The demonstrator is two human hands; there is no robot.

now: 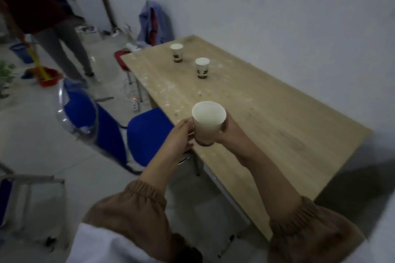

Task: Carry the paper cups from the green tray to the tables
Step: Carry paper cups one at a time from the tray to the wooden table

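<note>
White paper cup (208, 124) is upright over the pale wooden table (267, 113). The right hand (229, 132) wraps it and the left hand (181, 134) touches its side with straight fingers, probably so nothing spills.

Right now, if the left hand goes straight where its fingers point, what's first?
The paper cup held in the right hand. The left hand seems to be touching its side, though depth is unclear.
</note>
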